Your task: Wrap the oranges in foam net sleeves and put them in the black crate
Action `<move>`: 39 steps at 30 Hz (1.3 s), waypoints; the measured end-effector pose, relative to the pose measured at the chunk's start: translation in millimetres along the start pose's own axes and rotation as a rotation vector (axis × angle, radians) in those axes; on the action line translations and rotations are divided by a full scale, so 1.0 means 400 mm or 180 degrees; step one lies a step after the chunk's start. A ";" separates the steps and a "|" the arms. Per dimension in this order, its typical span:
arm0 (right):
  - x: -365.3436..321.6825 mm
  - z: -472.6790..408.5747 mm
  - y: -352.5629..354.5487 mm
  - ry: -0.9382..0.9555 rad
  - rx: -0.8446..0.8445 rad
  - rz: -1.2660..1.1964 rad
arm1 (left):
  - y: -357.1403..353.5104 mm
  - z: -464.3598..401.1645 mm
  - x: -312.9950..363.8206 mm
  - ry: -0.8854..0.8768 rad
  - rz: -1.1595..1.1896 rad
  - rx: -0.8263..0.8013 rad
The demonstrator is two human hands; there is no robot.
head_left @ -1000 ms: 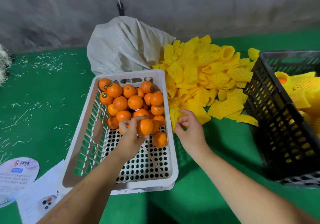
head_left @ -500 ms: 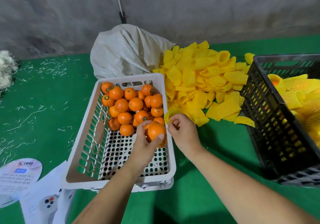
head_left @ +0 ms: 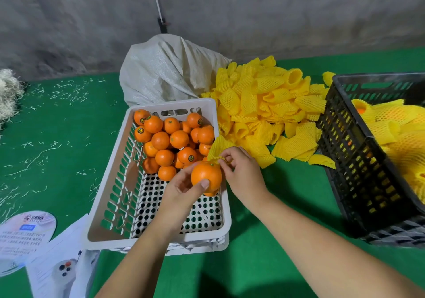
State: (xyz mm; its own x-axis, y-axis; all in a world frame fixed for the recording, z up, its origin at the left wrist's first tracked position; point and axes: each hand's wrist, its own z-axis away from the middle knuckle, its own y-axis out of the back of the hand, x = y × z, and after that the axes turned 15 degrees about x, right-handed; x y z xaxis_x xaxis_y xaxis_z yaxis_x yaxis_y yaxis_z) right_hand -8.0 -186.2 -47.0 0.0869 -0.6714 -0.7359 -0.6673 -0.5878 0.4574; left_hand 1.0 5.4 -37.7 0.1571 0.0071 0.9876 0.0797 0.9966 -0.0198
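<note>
A round, glossy orange fruit (head_left: 206, 177) is gripped by the left hand (head_left: 184, 190) above the near right part of a white perforated plastic crate (head_left: 110, 196); the thumb is pressed against the near face of the fruit and the remaining fingers are curled round its far left side. A yellow foam net sleeve (head_left: 218, 147) is pinched at its lower edge by the right hand (head_left: 245, 173), thumb and forefinger clamped together on the mesh — the sleeve is fanned upward and to the left, its gathered edge touching the top of the held fruit. The fruit is not yet enclosed by the sleeve. A heap of unwrapped oranges (head_left: 171, 140) is contained in the far half of the white crate, several bearing small round stickers; the near half of the crate floor is seen bare, with its round holes exposed. A loose pile of yellow foam net sleeves (head_left: 271, 106) is spread on the green table surface (head_left: 271, 261) between the white crate and a black slotted plastic crate (head_left: 358, 159) at the right. Sleeved fruit (head_left: 400, 122) is held inside the black crate. A crumpled white woven sack (head_left: 165, 72) is set behind the white crate, against a grey wall (head_left: 253, 14). Printed paper sheets (head_left: 46, 251) are laid at the near left corner — their text cannot be read.
</note>
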 end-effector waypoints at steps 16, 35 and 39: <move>-0.074 -0.050 0.082 -0.1010 -0.1012 -0.1288 | -0.014 0.016 0.008 -0.0171 -0.0035 0.0369; -0.171 0.071 0.007 0.1264 0.0276 0.0202 | -0.008 0.019 0.019 0.0389 0.1425 0.0750; -0.177 0.066 0.015 0.1357 0.0155 0.0452 | -0.008 0.013 0.017 0.0256 0.1409 0.0890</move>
State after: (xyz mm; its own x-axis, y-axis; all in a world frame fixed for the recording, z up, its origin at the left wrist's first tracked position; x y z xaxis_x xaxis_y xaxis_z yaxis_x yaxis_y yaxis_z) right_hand -37.8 -130.3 -5.2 0.2821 -0.8759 -0.3914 -0.7278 -0.4612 0.5075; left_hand -3.3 2.6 -30.1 0.1922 0.4367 0.8788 -0.2751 0.8836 -0.3789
